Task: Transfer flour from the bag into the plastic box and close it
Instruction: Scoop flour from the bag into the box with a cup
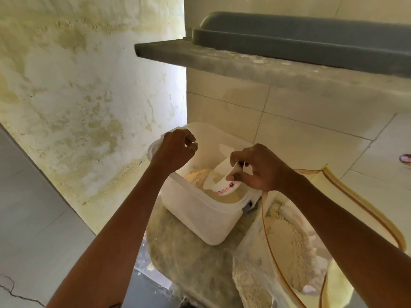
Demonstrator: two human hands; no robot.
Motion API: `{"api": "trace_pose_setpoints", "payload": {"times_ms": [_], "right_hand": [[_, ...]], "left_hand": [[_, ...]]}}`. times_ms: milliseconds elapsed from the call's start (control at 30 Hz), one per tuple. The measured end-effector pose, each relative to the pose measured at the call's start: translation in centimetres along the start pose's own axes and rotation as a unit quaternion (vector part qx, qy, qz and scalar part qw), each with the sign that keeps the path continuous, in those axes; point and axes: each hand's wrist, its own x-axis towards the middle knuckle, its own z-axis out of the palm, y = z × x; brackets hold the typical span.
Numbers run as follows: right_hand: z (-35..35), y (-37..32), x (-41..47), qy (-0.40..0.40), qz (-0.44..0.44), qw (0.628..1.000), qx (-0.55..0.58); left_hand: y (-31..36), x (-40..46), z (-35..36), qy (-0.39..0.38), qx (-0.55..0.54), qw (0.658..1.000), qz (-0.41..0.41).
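Flour [198, 176] falls into the plastic box [195, 210] because the right hand [260, 170] grips and tips a white bowl [222, 181]; the left hand [175, 150], fingers curled, holds the far-left rim to steady it. The bag [284, 252] lies near right.

Two hands: left hand [175, 150], right hand [260, 168]. Two bare forearms. One translucent plastic box [200, 210], open at the top. One heap of flour [198, 176] inside that box. One white cup [222, 181] with red print, tilted within the box. One clear plastic bag [278, 258] holding flour, with a yellow-edged mouth. One round, flour-dusted stand [189, 258] beneath box and bag. One grey shelf [255, 56] overhead. One grey slab-like object [300, 34] lying on that shelf. One pink item [405, 157] at the right edge, too cropped to identify.
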Motion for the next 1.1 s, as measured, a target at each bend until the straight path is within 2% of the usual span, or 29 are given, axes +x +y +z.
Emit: {"api": "trace_pose_setpoints", "payload": {"times_ms": [133, 400, 467, 567, 600, 800, 900, 1100], "right_hand": [[-1.7, -0.2, -0.8, 0.071, -0.040, 0.996, -0.048], [-4.3, -0.2, -3.9, 0.168, -0.056, 0.984, 0.000], [-4.5, -0.5, -3.7, 0.121, -0.026, 0.992, -0.006], [-4.3, -0.9, -1.7, -0.032, 0.066, 0.994, -0.087], [-3.9, -1.1, -0.8, -0.061, 0.085, 0.989, -0.103], [-2.3, -2.8, 3.6, -0.136, 0.221, 0.966, -0.011], [-2.2, -3.4, 5.1, -0.195, 0.264, 0.944, -0.007], [-3.1, -2.9, 5.8, -0.241, 0.329, 0.912, 0.048]], "left_hand": [[0.0, -0.1, 0.0, 0.003, 0.002, 1.000, 0.004], [0.7, -0.4, 0.3, 0.004, 0.005, 1.000, 0.024], [0.8, -0.4, 0.4, 0.007, 0.014, 1.000, 0.025], [0.4, -0.5, 0.4, 0.022, 0.018, 0.999, 0.016], [0.4, -0.6, 0.2, 0.025, 0.018, 0.999, 0.011], [0.4, -0.8, -0.3, 0.021, 0.013, 1.000, -0.011], [0.7, -0.8, -0.5, 0.020, 0.012, 1.000, -0.014], [0.9, -1.0, -0.6, 0.019, 0.012, 1.000, -0.020]]}}
